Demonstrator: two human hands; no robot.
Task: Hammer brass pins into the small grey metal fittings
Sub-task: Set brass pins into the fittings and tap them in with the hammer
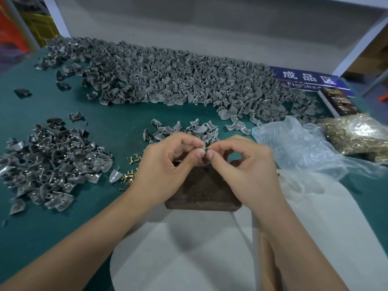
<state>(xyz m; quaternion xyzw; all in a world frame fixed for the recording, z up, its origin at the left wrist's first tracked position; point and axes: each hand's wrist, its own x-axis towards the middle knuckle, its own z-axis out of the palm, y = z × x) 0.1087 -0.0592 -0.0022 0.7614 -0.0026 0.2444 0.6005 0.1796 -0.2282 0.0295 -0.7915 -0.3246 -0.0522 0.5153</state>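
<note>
My left hand (165,164) pinches a small grey fitting (202,148) between thumb and fingers, above a rusty brown metal block (201,192). My right hand (245,164) meets it from the right, thumb and forefinger pinching a brass pin (207,147) at the fitting. Loose brass pins (131,169) lie on the green table left of the block. A small heap of grey fittings (184,131) sits just beyond my hands. A long heap of grey fittings (168,80) runs across the back. No hammer head shows.
At the left lies a pile of fittings with brass pins in them (50,164). A clear plastic bag (298,148) and a bag of brass pins (357,133) lie at the right. A blue sign (308,78) and a dark box (340,101) stand behind. A wooden handle (266,259) lies under my right forearm.
</note>
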